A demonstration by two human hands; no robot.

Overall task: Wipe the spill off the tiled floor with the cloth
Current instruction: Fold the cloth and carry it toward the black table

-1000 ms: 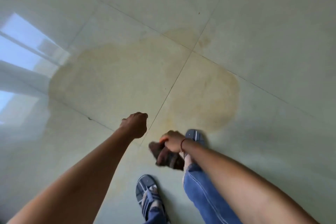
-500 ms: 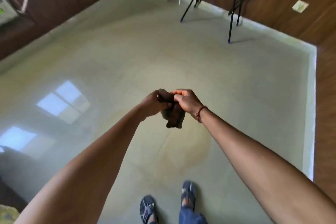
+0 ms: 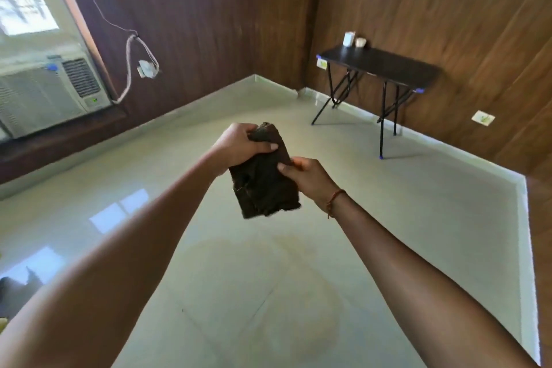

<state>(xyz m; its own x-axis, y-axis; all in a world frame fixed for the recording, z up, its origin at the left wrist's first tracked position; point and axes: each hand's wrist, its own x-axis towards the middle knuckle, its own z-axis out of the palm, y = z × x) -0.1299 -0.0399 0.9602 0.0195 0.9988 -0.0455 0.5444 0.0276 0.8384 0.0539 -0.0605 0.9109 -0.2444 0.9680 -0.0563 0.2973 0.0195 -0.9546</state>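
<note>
A dark brown folded cloth [image 3: 263,185] hangs in the air in front of me, held by both hands. My left hand [image 3: 239,146] grips its upper end with the thumb across the front. My right hand [image 3: 307,178] pinches its right edge. Far below, a pale yellowish spill [image 3: 268,293] spreads over the glossy cream tiled floor [image 3: 418,218], crossing a tile joint between my forearms.
A black folding table [image 3: 379,64] with small containers stands against the wood-panelled wall at the back right. A window air conditioner [image 3: 44,92] and a hanging cable [image 3: 131,69] are at the left. White skirting [image 3: 528,248] runs along the floor's right edge.
The view has risen from close over the spill to standing height. The cloth went from my right hand near the floor up into both hands, and it now hangs more opened out.
</note>
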